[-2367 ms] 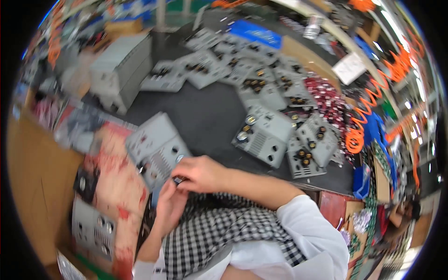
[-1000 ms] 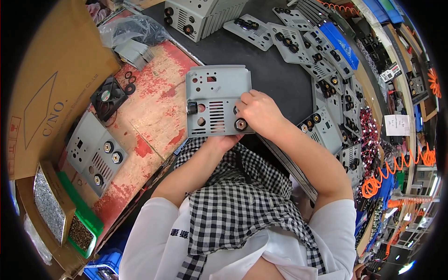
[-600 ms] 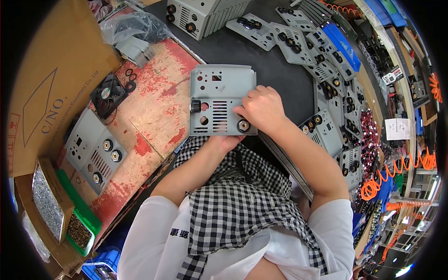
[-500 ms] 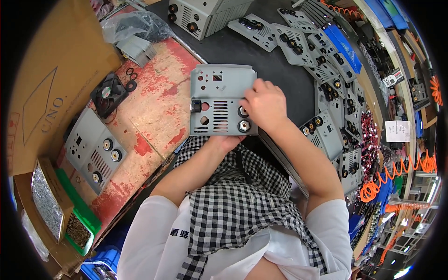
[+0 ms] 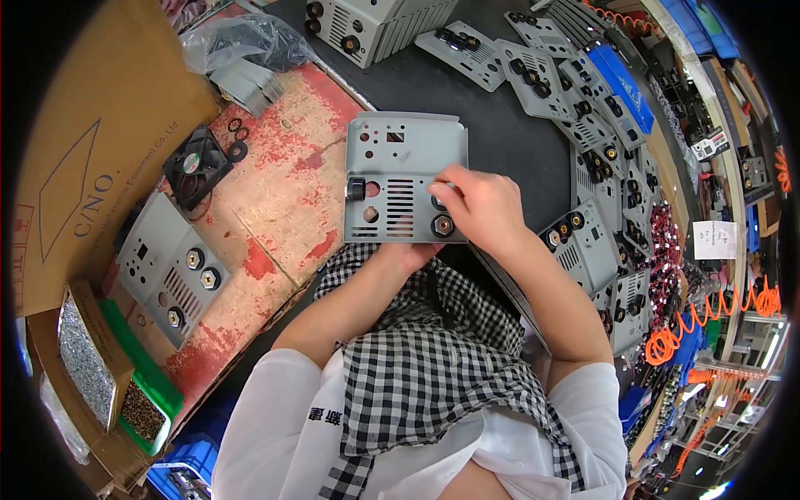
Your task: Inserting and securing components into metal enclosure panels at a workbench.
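A bent grey sheet-metal panel (image 5: 429,158), with round holes and vent slots, stands in front of me. My left hand (image 5: 412,256) holds its lower edge from below; its fingers are mostly hidden behind the metal. At the panel's right side my right hand (image 5: 482,207) is closed, thumb and finger pinched on a round connector fitting (image 5: 435,201) that they partly cover. Just below that sits a second connector with a hex nut (image 5: 442,225) and a brass centre. On the left side a black socket (image 5: 356,189) sticks out by two open holes.
A similar panel (image 5: 154,250) lies on the worn red bench (image 5: 275,175) at left, near a black fan (image 5: 197,167) and a cardboard box (image 5: 108,108). A green bin (image 5: 112,321) holds small brass parts. Several fitted panels (image 5: 587,242) crowd the right of the dark table (image 5: 500,125).
My right hand has turned at the connector, its knuckles lower and its thumb now showing across the fitting. The panel sits slightly further right in view, as does the surrounding scene.
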Tool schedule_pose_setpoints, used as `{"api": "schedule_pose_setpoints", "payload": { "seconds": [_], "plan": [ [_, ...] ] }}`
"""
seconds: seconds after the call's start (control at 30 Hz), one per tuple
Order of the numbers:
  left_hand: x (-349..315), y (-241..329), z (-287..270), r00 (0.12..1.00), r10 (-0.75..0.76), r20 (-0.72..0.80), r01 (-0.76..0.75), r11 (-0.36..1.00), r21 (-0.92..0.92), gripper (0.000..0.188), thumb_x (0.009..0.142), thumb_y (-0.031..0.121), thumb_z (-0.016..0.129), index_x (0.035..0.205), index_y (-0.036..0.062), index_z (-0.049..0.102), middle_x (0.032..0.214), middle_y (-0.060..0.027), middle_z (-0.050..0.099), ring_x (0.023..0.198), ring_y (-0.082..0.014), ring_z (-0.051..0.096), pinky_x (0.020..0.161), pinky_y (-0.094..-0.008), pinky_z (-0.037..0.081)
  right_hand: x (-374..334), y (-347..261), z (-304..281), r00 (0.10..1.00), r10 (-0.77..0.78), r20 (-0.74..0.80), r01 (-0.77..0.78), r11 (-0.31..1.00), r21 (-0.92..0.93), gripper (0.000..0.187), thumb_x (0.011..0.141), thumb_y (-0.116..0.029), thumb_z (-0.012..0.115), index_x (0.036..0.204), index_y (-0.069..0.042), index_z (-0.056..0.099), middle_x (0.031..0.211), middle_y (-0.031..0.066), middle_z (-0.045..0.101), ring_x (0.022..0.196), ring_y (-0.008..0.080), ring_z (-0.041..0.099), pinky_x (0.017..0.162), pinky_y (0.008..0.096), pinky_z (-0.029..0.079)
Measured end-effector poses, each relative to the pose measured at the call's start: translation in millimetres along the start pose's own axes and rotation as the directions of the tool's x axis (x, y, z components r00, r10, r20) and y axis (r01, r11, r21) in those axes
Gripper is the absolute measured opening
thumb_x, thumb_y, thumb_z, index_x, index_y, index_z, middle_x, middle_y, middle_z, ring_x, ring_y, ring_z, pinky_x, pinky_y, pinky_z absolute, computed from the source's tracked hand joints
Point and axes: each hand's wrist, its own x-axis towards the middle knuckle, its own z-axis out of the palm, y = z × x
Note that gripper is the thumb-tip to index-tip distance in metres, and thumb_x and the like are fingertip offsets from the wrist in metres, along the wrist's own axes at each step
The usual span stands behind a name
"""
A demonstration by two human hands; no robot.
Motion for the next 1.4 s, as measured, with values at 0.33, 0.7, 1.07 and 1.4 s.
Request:
{"api": "schedule_pose_setpoints", "payload": {
  "seconds": [0.33, 0.7, 1.07, 1.4],
  "plan": [
    [-43, -8, -15, 0.980, -0.146, -0.136, 0.197, 0.821, 0.536, 0.042, 0.089, 0.042, 0.040, 0.117, 0.0113, 0.044, 0.114, -0.0058, 0.052, 0.101, -0.0194, 0.052, 0.083, -0.0394, 0.045, 32, -41, 71, 0.910, -0.380, -0.167, 0.392, 0.919, 0.040, 0.039, 0.065, -0.015, 0.069, 0.102, -0.012, 0.055, 0.094, 0.0068, 0.055, 0.089, 0.0271, 0.055, 0.072, 0.0373, 0.046],
    [-89, -17, 28, 0.548, 0.452, 0.704, -0.690, -0.232, 0.686, 0.017, 0.063, 0.003, 0.070, 0.072, 0.0034, 0.055, 0.072, -0.0071, 0.048, 0.063, -0.0193, 0.050, 0.054, -0.0279, 0.041, -65, -2, -3, 0.986, -0.110, -0.123, 0.152, 0.897, 0.415, 0.042, 0.067, -0.006, 0.063, 0.108, -0.010, 0.055, 0.089, 0.0106, 0.052, 0.073, 0.0263, 0.058, 0.063, 0.0349, 0.049],
    [-89, -23, 29, 0.671, 0.557, 0.490, -0.648, 0.118, 0.752, 0.016, 0.068, -0.001, 0.067, 0.081, 0.0019, 0.057, 0.087, -0.0107, 0.054, 0.078, -0.0184, 0.058, 0.073, -0.0250, 0.047, -93, -7, 16, 0.949, -0.119, -0.293, 0.225, 0.906, 0.359, 0.053, 0.061, 0.003, 0.065, 0.110, -0.007, 0.048, 0.088, 0.0117, 0.052, 0.072, 0.0279, 0.059, 0.060, 0.0337, 0.050],
    [-85, -21, 29, 0.919, 0.368, 0.142, -0.386, 0.763, 0.519, 0.015, 0.084, 0.005, 0.056, 0.095, -0.0027, 0.061, 0.093, -0.0067, 0.062, 0.084, -0.0124, 0.058, 0.079, -0.0262, 0.047, -87, 12, 43, 0.945, 0.280, -0.172, 0.039, 0.424, 0.905, 0.019, 0.073, -0.001, 0.066, 0.091, 0.000, 0.061, 0.081, 0.0038, 0.060, 0.071, 0.0078, 0.056, 0.064, 0.0222, 0.048]
  ]
}}
